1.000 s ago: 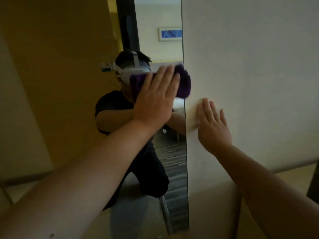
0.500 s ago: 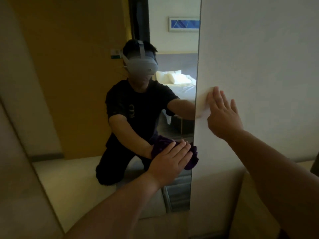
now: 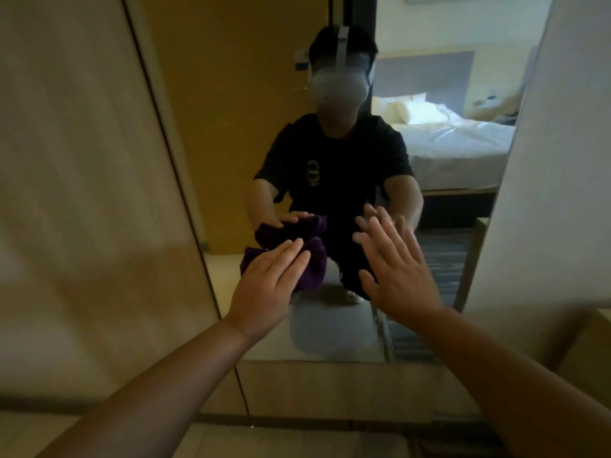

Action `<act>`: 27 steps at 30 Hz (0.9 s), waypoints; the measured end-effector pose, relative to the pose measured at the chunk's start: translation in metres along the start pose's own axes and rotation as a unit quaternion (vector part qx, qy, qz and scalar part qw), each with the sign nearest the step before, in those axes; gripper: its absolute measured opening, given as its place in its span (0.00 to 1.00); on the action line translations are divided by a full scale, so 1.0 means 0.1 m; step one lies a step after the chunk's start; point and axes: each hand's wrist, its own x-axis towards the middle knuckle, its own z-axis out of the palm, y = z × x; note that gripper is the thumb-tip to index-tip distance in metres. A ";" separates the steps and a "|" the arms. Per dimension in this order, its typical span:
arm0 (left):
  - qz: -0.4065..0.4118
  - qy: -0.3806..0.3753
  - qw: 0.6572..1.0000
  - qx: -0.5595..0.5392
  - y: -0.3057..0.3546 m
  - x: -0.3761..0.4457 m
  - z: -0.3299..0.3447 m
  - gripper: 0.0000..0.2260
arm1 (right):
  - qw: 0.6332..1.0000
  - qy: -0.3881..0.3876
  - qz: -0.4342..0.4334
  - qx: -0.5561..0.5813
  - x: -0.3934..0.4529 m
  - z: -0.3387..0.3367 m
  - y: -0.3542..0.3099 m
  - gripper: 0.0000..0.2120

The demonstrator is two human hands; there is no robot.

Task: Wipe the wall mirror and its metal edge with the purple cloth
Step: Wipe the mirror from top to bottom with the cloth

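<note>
The tall wall mirror (image 3: pixel 251 133) fills the middle of the view, its thin dark edge (image 3: pixel 172 150) running down the left side. My left hand (image 3: pixel 267 285) lies flat on the bunched purple cloth (image 3: pixel 314 262), pressing it against the lower glass. My right hand (image 3: pixel 396 272) is spread open with fingers apart, palm against or just off the glass, right of the cloth. The mirror reflects a kneeling person, both hands and the cloth.
A beige wall panel (image 3: pixel 82 193) stands left of the mirror and a pale wall (image 3: pixel 545 193) to its right. A wooden base (image 3: pixel 330 388) runs below the glass. A bed shows only as a reflection.
My right hand left the wall on the right and came onto the mirror. My left hand with the cloth moved down from head height to the lower glass. The view swung to face the mirror.
</note>
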 end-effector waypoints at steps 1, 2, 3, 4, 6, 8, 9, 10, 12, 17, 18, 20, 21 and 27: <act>-0.008 -0.003 1.000 0.006 -0.10 -0.12 -0.04 0.23 | 1.000 -0.020 -0.011 -0.004 0.01 0.09 -0.13 0.30; -0.014 -0.003 1.000 0.014 -0.20 -0.22 -0.07 0.25 | 0.999 -0.035 -0.018 -0.003 0.02 0.16 -0.25 0.31; -0.020 0.001 1.000 0.022 -0.29 -0.29 -0.11 0.26 | 0.999 -0.043 -0.025 -0.005 0.04 0.22 -0.36 0.31; -0.024 0.009 0.999 0.029 -0.36 -0.34 -0.14 0.26 | 0.998 -0.045 -0.033 -0.013 0.06 0.28 -0.46 0.31; -0.028 0.032 0.998 0.041 -0.50 -0.38 -0.20 0.24 | 0.998 -0.040 -0.046 -0.032 0.12 0.36 -0.62 0.31; -0.027 0.054 0.997 0.047 -0.61 -0.33 -0.26 0.23 | 0.998 -0.022 -0.047 -0.045 0.21 0.42 -0.73 0.30; -0.019 0.065 0.996 0.050 -0.67 -0.29 -0.27 0.21 | 0.998 -0.014 -0.043 -0.051 0.25 0.45 -0.75 0.30; -0.011 0.078 0.995 0.055 -0.73 -0.23 -0.28 0.18 | 0.998 -0.009 -0.037 -0.059 0.29 0.48 -0.77 0.31; 0.002 0.108 0.992 0.060 -0.86 -0.08 -0.29 0.15 | 0.996 -0.002 -0.029 -0.083 0.34 0.55 -0.79 0.32; 0.057 0.159 0.983 0.076 -1.10 0.25 -0.25 0.17 | 0.992 0.025 -0.035 -0.117 0.36 0.68 -0.77 0.34; 0.069 0.154 0.983 0.077 -1.12 0.25 -0.21 0.17 | 0.992 0.030 -0.035 -0.118 0.36 0.70 -0.77 0.34; 0.093 0.124 0.984 0.083 -1.13 0.16 -0.08 0.19 | 0.993 0.043 -0.033 -0.104 0.36 0.73 -0.77 0.34; 0.105 0.107 0.985 0.090 -1.14 0.07 0.01 0.20 | 0.994 0.050 -0.030 -0.091 0.36 0.74 -0.78 0.34; 0.113 0.120 0.980 0.115 -1.07 -0.62 0.67 0.21 | 0.986 0.155 -0.041 -0.049 0.41 0.96 -0.76 0.31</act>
